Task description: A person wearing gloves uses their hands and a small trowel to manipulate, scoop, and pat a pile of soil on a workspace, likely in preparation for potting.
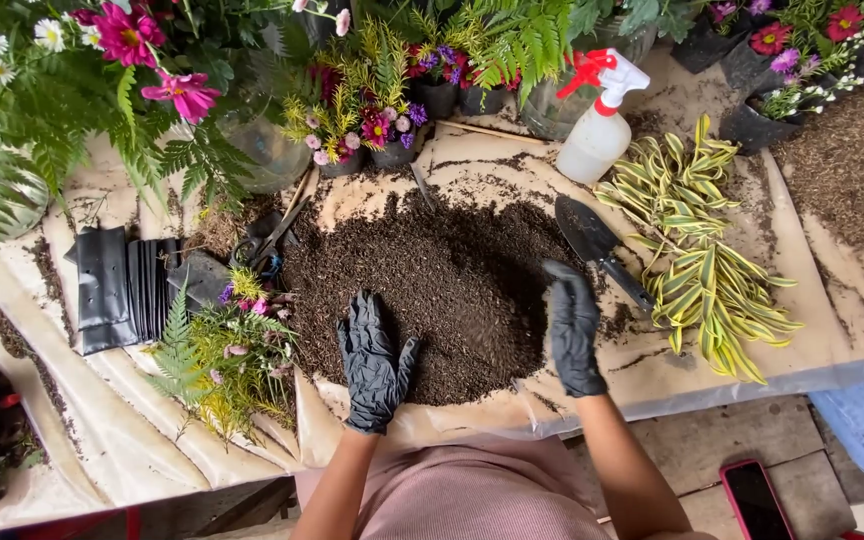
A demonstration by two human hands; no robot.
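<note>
At the middle of the frame a broad mound of dark potting soil (442, 290) lies heaped on the paper-covered counter (852, 310). Both hands wear black gloves. The left hand (374, 362) rests spread and flat on the lower left edge of the mound, fingers fanned and holding nothing. The right hand (572, 325) hangs at the mound's right edge, fingers together and pointing down; it seems to grip nothing, though the glove against dark soil makes that hard to confirm.

Just beside the right hand, a black trowel (597, 245) lies with its blade on the soil and its handle running toward the lower right. A white spray bottle with a red trigger (600, 120) stands above it, and a bunch of striped yellow-green leaves (702, 250) lies to the right. Flat black grow bags (117, 285) sit at the left, with a small flower-and-fern bundle (222, 350) below them.

I judge the soil loose, crumbly and light; it spills between fingers, so cupped palms from the mound's rim, or the trowel's handle, suit it best.
</note>
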